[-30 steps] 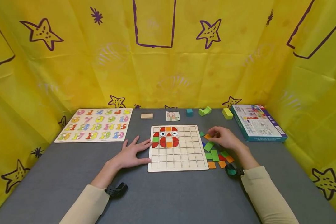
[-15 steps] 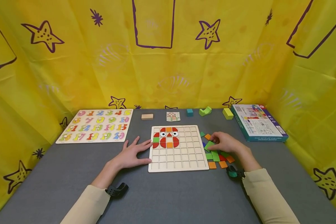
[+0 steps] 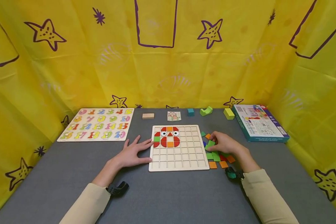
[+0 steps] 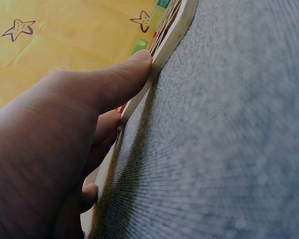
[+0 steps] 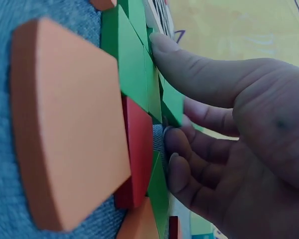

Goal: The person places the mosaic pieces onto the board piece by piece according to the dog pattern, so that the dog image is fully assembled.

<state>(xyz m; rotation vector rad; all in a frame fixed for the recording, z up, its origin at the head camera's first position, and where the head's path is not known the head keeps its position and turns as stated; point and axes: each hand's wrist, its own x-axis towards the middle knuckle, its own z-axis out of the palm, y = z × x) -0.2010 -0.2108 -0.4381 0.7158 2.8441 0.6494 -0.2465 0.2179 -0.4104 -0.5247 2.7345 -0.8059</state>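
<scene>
Left hand [image 3: 130,154] lies flat on the counter [image 3: 168,193], fingers spread and straight, holding nothing; thumb and fingertips rest against the left edge of the wooden grid board [image 3: 178,148], and the left wrist view shows the thumb [image 4: 120,80] pressed to the board's side. Right hand [image 3: 224,143] sits just off the board's right edge, fingers curled, pinching a green square tile [image 3: 211,143] between thumb and fingertips; the right wrist view shows the tile [image 5: 172,103] tilted, one edge raised off the pile, thumb on top and fingers behind it. The tile is just beside the board's right edge, about level with its middle rows. Under and around the right hand lies a pile of loose tiles [image 3: 219,158]: green, red and orange, some overlapping, all to the right of the board near its lower right corner. On the board, the upper left cells carry an owl pattern [image 3: 168,137] of red, orange and green pieces with two eye tiles. Left of the board, well apart, lies a number puzzle [image 3: 98,123]; to its right, a teal game box [image 3: 259,122].
</scene>
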